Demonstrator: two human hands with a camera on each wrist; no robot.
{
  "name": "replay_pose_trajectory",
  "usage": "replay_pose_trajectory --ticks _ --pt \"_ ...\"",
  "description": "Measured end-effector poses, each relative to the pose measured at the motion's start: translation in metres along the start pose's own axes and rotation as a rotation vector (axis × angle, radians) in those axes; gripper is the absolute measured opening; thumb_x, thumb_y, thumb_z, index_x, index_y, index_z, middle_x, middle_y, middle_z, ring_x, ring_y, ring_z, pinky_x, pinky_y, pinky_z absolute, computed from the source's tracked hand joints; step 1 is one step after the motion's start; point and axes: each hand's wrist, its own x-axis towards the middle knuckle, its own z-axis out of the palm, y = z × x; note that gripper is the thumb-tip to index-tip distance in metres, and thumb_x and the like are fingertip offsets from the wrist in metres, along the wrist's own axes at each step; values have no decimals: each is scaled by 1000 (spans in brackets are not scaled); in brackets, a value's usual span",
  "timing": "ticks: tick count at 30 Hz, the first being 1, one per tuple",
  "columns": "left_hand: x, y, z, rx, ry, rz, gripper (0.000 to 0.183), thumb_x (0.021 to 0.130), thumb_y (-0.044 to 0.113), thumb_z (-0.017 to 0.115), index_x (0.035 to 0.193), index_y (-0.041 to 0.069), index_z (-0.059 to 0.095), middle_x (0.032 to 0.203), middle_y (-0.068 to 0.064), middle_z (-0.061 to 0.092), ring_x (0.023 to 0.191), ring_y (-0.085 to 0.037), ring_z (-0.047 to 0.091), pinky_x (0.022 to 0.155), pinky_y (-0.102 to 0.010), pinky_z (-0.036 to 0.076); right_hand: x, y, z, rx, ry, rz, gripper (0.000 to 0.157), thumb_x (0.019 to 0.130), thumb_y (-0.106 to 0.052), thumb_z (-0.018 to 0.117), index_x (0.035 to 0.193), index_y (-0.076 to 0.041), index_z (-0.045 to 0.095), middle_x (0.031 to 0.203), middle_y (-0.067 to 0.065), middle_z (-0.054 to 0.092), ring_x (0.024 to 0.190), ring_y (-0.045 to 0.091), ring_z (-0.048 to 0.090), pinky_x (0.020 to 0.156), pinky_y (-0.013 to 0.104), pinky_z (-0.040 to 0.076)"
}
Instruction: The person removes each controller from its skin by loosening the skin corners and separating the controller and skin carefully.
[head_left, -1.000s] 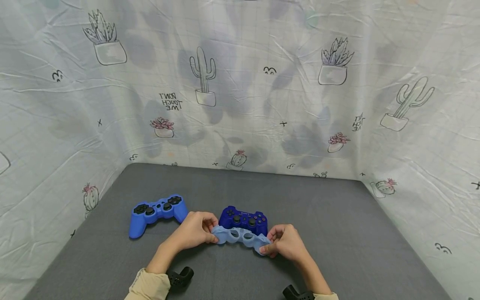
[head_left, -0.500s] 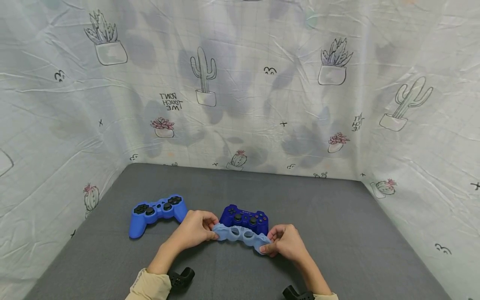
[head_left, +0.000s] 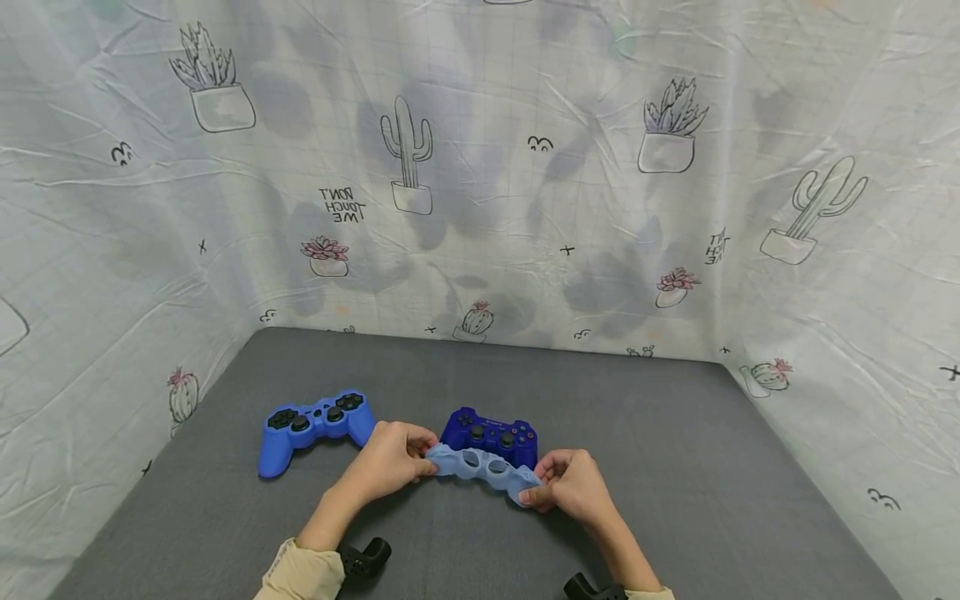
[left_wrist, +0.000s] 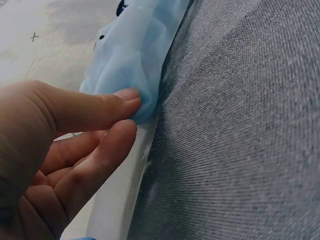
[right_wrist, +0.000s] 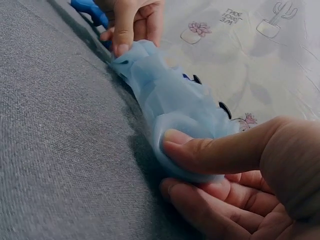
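A translucent light-blue silicone controller cover (head_left: 483, 468) stretches between my two hands, with two round holes in its middle. My left hand (head_left: 395, 456) pinches its left end between thumb and fingers. At the other end, my right hand (head_left: 567, 486) grips the cover, the thumb pressed on its rounded handle part (right_wrist: 175, 131). Directly behind the cover lies a dark-blue game controller (head_left: 491, 435), its sticks and buttons facing up. The cover overlaps the controller's near side in the head view, hiding its handles.
Left of my left hand, a second game controller (head_left: 317, 422) in brighter blue with black buttons lies on the grey cloth-covered table (head_left: 637, 425). A pale curtain (head_left: 480, 167) printed with cacti encloses the back and sides. Black wrist devices (head_left: 366, 557) sit at both wrists.
The cover's left part and the left fingertips have risen slightly toward the dark-blue controller, which has shifted slightly away. Both hands keep their hold; the brighter controller stays put.
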Motion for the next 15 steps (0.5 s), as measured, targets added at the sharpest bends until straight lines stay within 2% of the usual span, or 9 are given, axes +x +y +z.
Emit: replay_pose_trajectory --ticks 7,15 --pt "1 2 4 -23 4 11 24 81 -5 74 99 11 74 75 4 66 57 -10 63 51 -26 53 -1 -2 4 40 -25 26 30 62 7 89 77 5 63 63 7 62 51 15 58 51 32 53" --pt "2 6 5 -32 -16 35 28 82 -7 72 105 8 74 77 3 65 61 -12 64 54 -26 53 -2 0 2 63 -11 -5 33 60 7 90 81 5 64 69 9 65 57 15 60 54 29 52"
